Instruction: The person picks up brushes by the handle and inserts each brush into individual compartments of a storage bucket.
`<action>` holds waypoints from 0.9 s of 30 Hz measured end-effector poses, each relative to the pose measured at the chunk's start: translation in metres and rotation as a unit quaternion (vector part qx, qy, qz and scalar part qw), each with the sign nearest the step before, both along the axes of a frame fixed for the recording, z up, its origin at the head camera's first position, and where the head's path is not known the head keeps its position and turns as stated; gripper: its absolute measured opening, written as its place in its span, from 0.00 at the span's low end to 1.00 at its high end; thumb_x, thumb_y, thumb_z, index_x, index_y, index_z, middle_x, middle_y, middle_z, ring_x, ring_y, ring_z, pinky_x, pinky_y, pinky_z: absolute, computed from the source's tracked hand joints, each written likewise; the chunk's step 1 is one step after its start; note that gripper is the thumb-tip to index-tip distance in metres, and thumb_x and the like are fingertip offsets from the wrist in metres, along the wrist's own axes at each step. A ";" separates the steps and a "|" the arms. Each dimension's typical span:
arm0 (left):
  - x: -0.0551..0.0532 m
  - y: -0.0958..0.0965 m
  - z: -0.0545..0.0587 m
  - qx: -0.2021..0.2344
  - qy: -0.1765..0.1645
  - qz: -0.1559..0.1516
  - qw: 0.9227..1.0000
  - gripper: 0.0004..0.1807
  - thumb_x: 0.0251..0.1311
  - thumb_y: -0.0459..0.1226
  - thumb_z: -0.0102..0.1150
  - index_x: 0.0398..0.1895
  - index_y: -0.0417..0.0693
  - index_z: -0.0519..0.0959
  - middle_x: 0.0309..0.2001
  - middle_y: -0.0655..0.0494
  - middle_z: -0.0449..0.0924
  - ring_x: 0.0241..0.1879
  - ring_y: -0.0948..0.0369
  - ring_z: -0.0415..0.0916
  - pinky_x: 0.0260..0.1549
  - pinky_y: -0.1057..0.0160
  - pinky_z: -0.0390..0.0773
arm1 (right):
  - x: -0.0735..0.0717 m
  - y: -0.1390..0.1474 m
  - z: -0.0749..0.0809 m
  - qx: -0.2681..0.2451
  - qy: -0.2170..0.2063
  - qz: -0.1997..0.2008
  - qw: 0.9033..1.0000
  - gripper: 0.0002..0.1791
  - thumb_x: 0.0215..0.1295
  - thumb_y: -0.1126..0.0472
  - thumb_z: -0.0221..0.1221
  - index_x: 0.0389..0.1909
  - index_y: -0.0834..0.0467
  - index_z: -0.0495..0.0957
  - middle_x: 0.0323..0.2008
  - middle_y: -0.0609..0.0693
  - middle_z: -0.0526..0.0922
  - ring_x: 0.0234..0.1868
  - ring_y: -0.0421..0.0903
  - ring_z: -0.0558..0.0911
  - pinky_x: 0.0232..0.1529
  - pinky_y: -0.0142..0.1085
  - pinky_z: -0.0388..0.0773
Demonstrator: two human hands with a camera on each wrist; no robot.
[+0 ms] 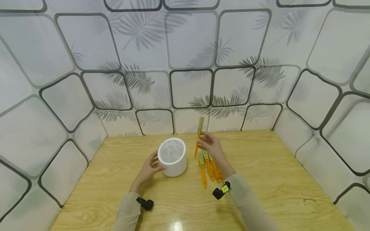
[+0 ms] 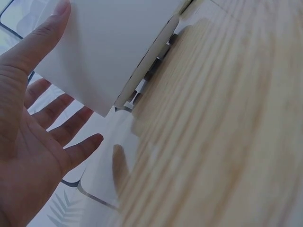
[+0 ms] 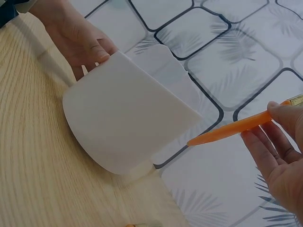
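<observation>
A white round desk organizer (image 1: 177,166) with clear dividers inside stands on the wooden table, its compartments open at the top. My left hand (image 1: 149,166) holds it by its left side, thumb on the near wall and fingers behind; the left wrist view shows the thumb over the white wall (image 2: 104,47). To the right of the organizer, my right hand (image 1: 211,144) pinches a paintbrush (image 1: 199,136) upright, pale bristles up, orange handle down. In the right wrist view the handle tip (image 3: 199,140) overlaps the organizer's rim edge. Below this hand lie several orange-handled paintbrushes (image 1: 203,171).
The wooden table (image 1: 95,186) reaches back to a wall covering (image 1: 190,86) with dark rounded outlines and leaf prints, which also closes off both sides. Small black wrist cameras (image 1: 148,204) sit on both sleeves.
</observation>
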State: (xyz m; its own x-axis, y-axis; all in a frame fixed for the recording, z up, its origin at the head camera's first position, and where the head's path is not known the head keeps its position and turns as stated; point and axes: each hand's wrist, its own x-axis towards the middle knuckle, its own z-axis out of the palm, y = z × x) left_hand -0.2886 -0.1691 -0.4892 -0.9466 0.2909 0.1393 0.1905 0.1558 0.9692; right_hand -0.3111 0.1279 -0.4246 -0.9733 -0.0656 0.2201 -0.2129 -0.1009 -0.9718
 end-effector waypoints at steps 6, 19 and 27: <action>0.000 0.000 -0.001 -0.001 0.003 -0.001 1.000 0.45 0.49 0.33 0.68 0.70 0.49 0.55 0.69 0.43 0.55 0.67 0.42 0.53 0.66 0.41 0.54 | -0.001 -0.003 0.001 0.005 0.010 0.000 1.000 0.23 0.61 0.67 0.59 0.58 0.67 0.69 0.35 0.48 0.76 0.35 0.37 0.81 0.44 0.40 0.82; -0.002 -0.002 -0.002 0.001 0.007 -0.006 1.000 0.45 0.49 0.34 0.68 0.70 0.48 0.55 0.67 0.39 0.56 0.67 0.41 0.53 0.66 0.40 0.52 | -0.001 -0.010 0.008 0.005 0.018 0.005 1.000 0.23 0.61 0.68 0.59 0.58 0.67 0.69 0.36 0.50 0.76 0.35 0.38 0.81 0.44 0.42 0.82; -0.002 -0.001 0.000 -0.002 -0.001 -0.008 1.000 0.45 0.50 0.35 0.68 0.70 0.48 0.54 0.68 0.39 0.55 0.67 0.41 0.52 0.66 0.41 0.52 | -0.004 -0.012 0.009 0.004 0.024 0.004 1.000 0.23 0.62 0.68 0.58 0.58 0.66 0.69 0.35 0.47 0.76 0.35 0.38 0.81 0.44 0.40 0.82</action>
